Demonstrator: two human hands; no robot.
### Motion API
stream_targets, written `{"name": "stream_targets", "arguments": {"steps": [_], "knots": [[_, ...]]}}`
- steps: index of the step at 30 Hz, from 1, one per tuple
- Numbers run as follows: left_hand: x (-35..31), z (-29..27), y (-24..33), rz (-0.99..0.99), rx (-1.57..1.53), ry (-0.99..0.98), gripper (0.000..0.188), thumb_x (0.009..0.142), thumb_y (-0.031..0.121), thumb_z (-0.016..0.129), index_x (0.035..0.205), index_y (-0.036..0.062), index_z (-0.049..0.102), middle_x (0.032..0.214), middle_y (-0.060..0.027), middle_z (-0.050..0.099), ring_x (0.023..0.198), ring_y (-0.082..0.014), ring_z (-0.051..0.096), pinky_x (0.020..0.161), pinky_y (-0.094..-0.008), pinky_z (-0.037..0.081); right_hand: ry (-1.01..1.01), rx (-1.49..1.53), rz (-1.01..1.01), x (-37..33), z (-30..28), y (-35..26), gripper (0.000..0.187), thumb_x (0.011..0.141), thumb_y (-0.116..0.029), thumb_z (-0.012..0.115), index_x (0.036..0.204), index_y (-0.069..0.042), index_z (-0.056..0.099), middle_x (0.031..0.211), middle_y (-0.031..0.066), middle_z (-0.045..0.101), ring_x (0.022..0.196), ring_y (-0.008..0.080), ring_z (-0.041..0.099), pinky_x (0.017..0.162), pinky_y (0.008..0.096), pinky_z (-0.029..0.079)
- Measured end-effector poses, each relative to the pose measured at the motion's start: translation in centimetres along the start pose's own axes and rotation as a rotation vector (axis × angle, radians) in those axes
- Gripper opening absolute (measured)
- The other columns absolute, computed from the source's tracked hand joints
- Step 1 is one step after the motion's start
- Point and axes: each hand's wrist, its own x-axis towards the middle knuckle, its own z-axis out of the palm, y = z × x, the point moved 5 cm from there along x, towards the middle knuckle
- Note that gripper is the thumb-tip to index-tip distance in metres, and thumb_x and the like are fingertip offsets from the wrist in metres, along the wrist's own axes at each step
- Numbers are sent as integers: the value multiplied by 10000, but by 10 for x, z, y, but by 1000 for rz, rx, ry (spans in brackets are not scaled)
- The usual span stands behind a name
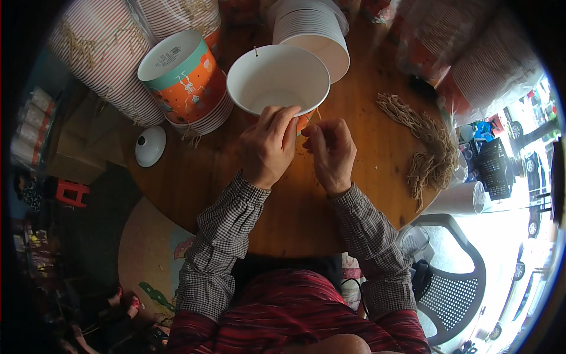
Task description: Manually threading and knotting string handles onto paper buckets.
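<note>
A white-lined paper bucket point(278, 74) stands on the wooden table, its open mouth tilted toward me. A short knotted cord end point(256, 51) shows at a hole in its far rim. My left hand point(268, 146) is closed on the near rim, thumb and fingers pinching its edge. Just right of it, my right hand point(333, 154) is closed with thumb and forefinger pinched together. Between the two hands, a thin twine point(318, 114) sticks up beside the bucket's orange outside. Its lower part is hidden behind my right fingers. A bundle of tan twine point(421, 135) lies on the table to the right.
Orange-and-teal paper buckets point(191, 82) stand nested at the left, beside a white domed lid point(151, 146). Tall bucket stacks point(97, 50) rise behind them. More nested buckets point(312, 29) lie behind mine, and plastic-wrapped stacks point(489, 76) stand far right. A grey chair point(454, 289) is at the lower right.
</note>
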Motion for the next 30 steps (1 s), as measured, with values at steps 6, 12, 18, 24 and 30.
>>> {"name": "stream_targets", "arguments": {"steps": [6, 12, 18, 24, 30], "knots": [[0, 0, -1, -3, -16, 4, 230, 806, 29, 647, 1027, 71, 599, 878, -64, 599, 730, -251, 650, 587, -339, 530, 12, -9, 1, 1, 0, 2, 111, 884, -84, 619, 912, -10, 542, 776, 55, 663, 649, 91, 633, 567, 228, 496], [0, 0, -3, -3, -28, 15, 231, 800, 20, 650, 1021, 66, 602, 878, -69, 599, 726, -256, 650, 587, -344, 531, 10, -21, 17, 3, 1, 8, 99, 877, -68, 615, 906, -4, 545, 766, 60, 656, 650, 94, 624, 593, 238, 498], [-1, -1, -1, -88, -77, -31, 214, 819, -17, 626, 1025, 39, 617, 908, -112, 621, 814, -282, 646, 661, -345, 524, 7, -62, 27, 4, 0, 9, 101, 862, -60, 621, 895, 4, 550, 757, 74, 654, 658, 103, 622, 611, 244, 503], [-2, 0, -2, -20, -24, 1, 224, 803, 21, 645, 1018, 69, 603, 882, -65, 599, 719, -248, 648, 581, -338, 529, 12, -20, 28, 4, 2, 10, 99, 866, -65, 617, 897, 3, 551, 756, 70, 655, 653, 95, 615, 606, 238, 500], [-1, 2, 0, -14, -36, -6, 227, 798, 17, 647, 1014, 67, 600, 880, -65, 597, 718, -248, 649, 585, -337, 527, -4, -19, 49, 7, 2, 3, 100, 878, -72, 617, 911, 4, 562, 776, 63, 665, 657, 82, 612, 583, 228, 498]]}}
